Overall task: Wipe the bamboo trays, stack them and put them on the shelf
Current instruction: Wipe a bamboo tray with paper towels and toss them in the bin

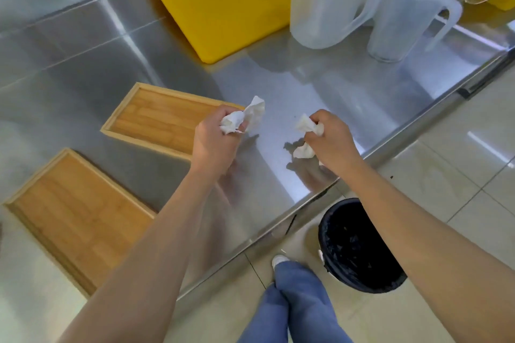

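Two bamboo trays lie flat and apart on the steel counter point(278, 86). The far tray point(156, 120) sits mid-left, and the near tray point(78, 217) rests at the counter's front-left edge. My left hand point(214, 142) hovers over the far tray's right end, shut on a crumpled white tissue point(245, 117). My right hand point(331, 136) is held above the bare counter to the right, gripping a second crumpled white tissue point(306, 133). Neither tissue touches a tray.
A yellow bin point(223, 3) stands at the back of the counter. Clear plastic jugs point(395, 25) stand at the back right. On the tiled floor below the counter edge is a black-lined waste bin point(356, 248), beside my legs point(292, 301).
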Demonstrator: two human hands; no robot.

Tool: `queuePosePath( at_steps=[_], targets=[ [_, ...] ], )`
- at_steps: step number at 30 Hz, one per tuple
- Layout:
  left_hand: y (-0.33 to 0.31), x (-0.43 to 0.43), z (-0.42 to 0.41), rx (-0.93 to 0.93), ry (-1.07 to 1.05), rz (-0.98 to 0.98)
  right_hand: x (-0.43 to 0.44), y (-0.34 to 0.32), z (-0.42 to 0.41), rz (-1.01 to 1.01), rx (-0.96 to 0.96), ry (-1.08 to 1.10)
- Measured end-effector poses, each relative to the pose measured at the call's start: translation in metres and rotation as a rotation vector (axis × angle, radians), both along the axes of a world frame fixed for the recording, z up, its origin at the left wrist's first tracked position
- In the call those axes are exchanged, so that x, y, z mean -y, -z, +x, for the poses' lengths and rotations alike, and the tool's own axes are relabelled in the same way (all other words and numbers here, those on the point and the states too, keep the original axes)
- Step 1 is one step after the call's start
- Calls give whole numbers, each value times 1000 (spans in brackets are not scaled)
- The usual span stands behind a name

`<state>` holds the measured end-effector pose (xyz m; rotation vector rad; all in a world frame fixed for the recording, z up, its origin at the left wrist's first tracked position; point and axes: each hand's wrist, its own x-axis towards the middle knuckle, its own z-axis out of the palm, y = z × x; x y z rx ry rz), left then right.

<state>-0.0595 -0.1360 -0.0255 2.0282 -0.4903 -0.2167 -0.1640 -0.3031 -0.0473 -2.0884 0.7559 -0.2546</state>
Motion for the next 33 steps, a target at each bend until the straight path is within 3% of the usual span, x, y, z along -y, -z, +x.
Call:
queuePosePath(
  at_steps=[5,10,15,18,21,25,33],
  targets=[
    [8,4,-34,-44,138,10,-11,10,-42,0,-1,109],
    [20,26,-71,76,327,58,-3,24,-85,31,-30,207],
    [45,63,-117,18,453,48,17,52,-140,61,-101,333],
    [61,83,-145,123,457,95,33,75,-176,79,-145,377],
    [71,104,-170,182,466,-30,49,100,-212,132,-188,428],
    [104,124,-199,18,516,34,62,136,-251,164,-228,473],
    [247,153,-246,-152,514,290,79,241,-287,245,-230,550]
  ],
)
